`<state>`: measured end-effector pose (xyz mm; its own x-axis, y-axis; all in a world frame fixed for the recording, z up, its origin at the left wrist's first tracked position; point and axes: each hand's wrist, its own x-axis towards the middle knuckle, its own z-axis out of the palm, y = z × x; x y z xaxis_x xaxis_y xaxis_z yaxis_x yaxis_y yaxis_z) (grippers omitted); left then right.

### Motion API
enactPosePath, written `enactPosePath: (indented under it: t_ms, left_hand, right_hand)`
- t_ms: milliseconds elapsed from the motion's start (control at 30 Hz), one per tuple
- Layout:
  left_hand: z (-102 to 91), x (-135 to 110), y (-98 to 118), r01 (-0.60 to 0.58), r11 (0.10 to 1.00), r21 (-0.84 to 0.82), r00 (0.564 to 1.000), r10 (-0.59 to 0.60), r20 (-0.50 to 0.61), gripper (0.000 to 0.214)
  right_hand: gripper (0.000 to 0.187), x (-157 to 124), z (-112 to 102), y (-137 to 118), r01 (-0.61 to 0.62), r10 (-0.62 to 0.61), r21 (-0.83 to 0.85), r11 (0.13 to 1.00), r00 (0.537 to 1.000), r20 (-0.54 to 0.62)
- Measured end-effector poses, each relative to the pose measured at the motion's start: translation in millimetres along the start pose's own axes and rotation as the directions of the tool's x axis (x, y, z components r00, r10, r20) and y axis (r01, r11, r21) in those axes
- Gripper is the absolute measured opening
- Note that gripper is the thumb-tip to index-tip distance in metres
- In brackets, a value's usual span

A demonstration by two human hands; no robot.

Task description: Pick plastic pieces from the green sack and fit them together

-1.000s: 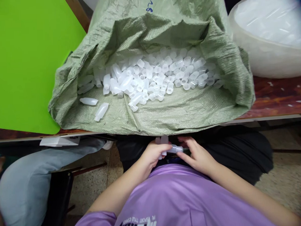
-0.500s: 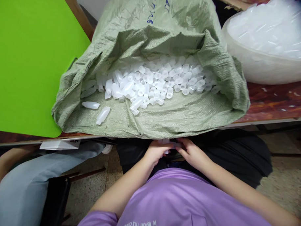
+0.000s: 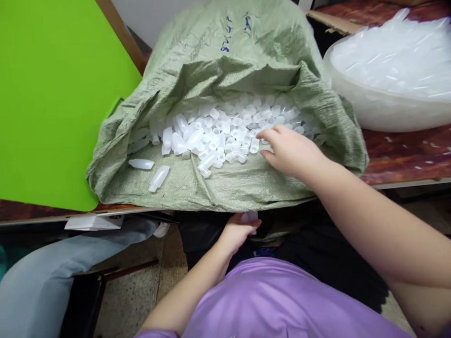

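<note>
A heap of small translucent white plastic tubes (image 3: pixel 224 134), many showing round open ends, lies in the mouth of a green woven sack (image 3: pixel 241 193). My right hand (image 3: pixel 293 152) is at the right front of this heap, thumb and fingers apart, with nothing visible between them. Two tubes (image 3: pixel 160 178) lie apart from the heap at the left of the sack mouth. Below the table edge, over my lap, my left hand (image 3: pixel 237 232) is closed around white plastic tubes (image 3: pixel 249 217). How many it holds is hidden by the fingers.
A large translucent bowl (image 3: pixel 397 109) heaped with white plastic pieces stands at right on the red-brown table (image 3: pixel 410 155). A bright green board (image 3: pixel 53 106) is at left. Another person's leg (image 3: pixel 40 269) shows at lower left, near a white box (image 3: pixel 94 222) under the table edge.
My right hand has left my left hand and moved up and forward to the heap in the sack. The left hand stays low, still holding tubes. The view has shifted slightly.
</note>
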<state>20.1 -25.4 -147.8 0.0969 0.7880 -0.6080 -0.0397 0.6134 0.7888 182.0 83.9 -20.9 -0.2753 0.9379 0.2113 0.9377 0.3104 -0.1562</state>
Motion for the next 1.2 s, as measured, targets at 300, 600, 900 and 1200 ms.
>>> enactPosePath:
  t_ms: [300, 600, 900, 1200]
  left_hand:
    - [-9.1, 5.9, -5.2, -0.009, 0.994, 0.109, 0.996, 0.000, 0.087, 0.033]
    - [-10.8, 0.9, 5.3, 0.094, 0.956, -0.279, 0.975, -0.032, 0.219, 0.028]
    - [-9.6, -5.7, 5.0, 0.389, 0.859, -0.332, 0.903, -0.285, 0.322, 0.017]
    - [-4.0, -1.3, 7.7, 0.248, 0.930, -0.273, 0.967, -0.220, 0.127, 0.016]
  right_hand:
    - [0.026, 6.7, 12.2, -5.6, -0.007, 0.019, -0.066, 0.998, 0.984, 0.176]
    - [0.019, -103.8, 5.6, -14.2, 0.328, -0.423, 0.586, 0.741, 0.905, 0.030]
    - [0.025, -151.0, 70.0, -14.6, 0.268, -0.306, 0.549, 0.792, 0.952, -0.023]
    - [0.025, -171.4, 83.4, 1.6, 0.170, -0.112, 0.555, 0.815, 0.984, -0.136]
